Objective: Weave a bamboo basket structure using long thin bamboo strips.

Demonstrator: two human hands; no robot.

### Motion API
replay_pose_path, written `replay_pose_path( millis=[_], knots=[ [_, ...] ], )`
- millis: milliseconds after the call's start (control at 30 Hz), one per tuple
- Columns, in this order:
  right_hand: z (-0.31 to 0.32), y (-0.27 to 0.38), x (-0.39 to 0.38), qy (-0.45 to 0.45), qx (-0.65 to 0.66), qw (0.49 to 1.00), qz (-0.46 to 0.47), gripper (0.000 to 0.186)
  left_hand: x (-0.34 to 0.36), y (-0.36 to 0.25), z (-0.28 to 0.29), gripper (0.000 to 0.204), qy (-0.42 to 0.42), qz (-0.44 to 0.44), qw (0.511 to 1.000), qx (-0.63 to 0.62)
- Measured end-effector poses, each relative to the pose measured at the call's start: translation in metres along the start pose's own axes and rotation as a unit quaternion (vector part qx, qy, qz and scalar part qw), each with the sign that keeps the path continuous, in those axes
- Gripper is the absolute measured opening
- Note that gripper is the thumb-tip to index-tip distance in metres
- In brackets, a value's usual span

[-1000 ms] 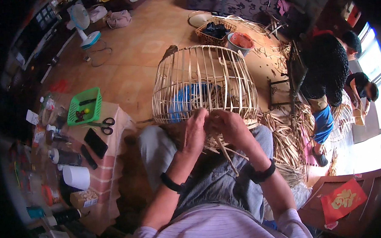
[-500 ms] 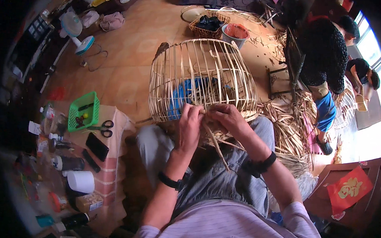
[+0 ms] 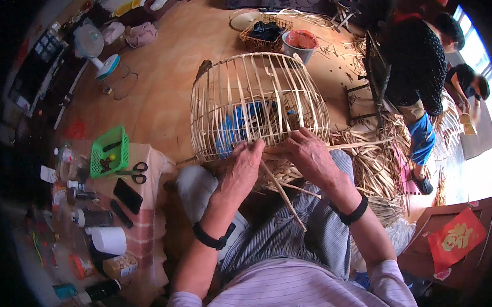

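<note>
A large open-ribbed basket frame (image 3: 243, 82) of pale strips lies in front of my lap, its near rim toward me. My left hand (image 3: 245, 163) pinches a plant strip at that rim, thumb and fingers pressed together. The strip's loose tail (image 3: 285, 197) hangs down over my thighs. Just to the right, my right hand (image 3: 315, 157) has its fingers curled at the rim. A pale strip (image 3: 361, 144) runs out from it to the right; its fingertips are partly hidden. Blue material (image 3: 235, 124) shows through the ribs.
At left, a cloth-covered table (image 3: 141, 213) bears a green plastic basket (image 3: 124, 153), scissors (image 3: 139, 172), a phone (image 3: 128, 196) and several bottles. Loose strips (image 3: 376, 170) pile up at right. Two people (image 3: 415, 64) are beyond them. A bucket (image 3: 300, 46) stands behind the frame.
My hands have moved apart; the right has shifted right along the rim. A pale strip now stretches out to its right. The hanging tail has swung slightly right.
</note>
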State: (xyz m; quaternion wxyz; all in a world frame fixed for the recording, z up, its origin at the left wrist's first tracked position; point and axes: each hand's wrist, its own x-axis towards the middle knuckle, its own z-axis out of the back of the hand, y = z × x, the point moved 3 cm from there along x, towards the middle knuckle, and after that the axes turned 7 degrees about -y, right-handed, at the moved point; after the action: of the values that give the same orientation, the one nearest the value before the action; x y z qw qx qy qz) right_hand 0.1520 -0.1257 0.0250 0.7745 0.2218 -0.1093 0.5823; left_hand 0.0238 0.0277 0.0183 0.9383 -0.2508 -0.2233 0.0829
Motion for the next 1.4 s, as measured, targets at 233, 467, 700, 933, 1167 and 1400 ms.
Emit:
replay_pose_path(
  millis=[233,467,700,933,1167,1400],
  knots=[
    [0.018,-0.002,0.025,-0.005,-0.034,0.998,0.047,0.016,0.007,0.007,0.003,0.011,0.043,0.143,0.987,-0.067],
    [0.012,-0.007,-0.01,0.023,-0.025,0.999,0.002,0.014,0.01,0.005,0.001,0.024,-0.03,0.154,0.977,-0.143],
    [0.003,0.024,-0.037,0.018,0.017,0.997,-0.07,0.011,0.003,0.019,0.001,0.028,-0.06,0.053,0.988,-0.131],
    [0.024,-0.001,-0.017,-0.082,0.054,0.992,-0.081,0.016,0.017,0.025,0.011,0.022,0.038,0.079,0.981,-0.175],
    [0.019,0.063,-0.009,-0.046,0.057,0.98,-0.184,0.031,0.026,0.032,0.013,0.021,0.107,0.111,0.969,-0.193],
    [-0.012,0.068,-0.012,-0.005,0.017,0.977,-0.211,0.028,0.031,0.038,0.015,0.02,0.134,0.099,0.96,-0.226]
  ],
)
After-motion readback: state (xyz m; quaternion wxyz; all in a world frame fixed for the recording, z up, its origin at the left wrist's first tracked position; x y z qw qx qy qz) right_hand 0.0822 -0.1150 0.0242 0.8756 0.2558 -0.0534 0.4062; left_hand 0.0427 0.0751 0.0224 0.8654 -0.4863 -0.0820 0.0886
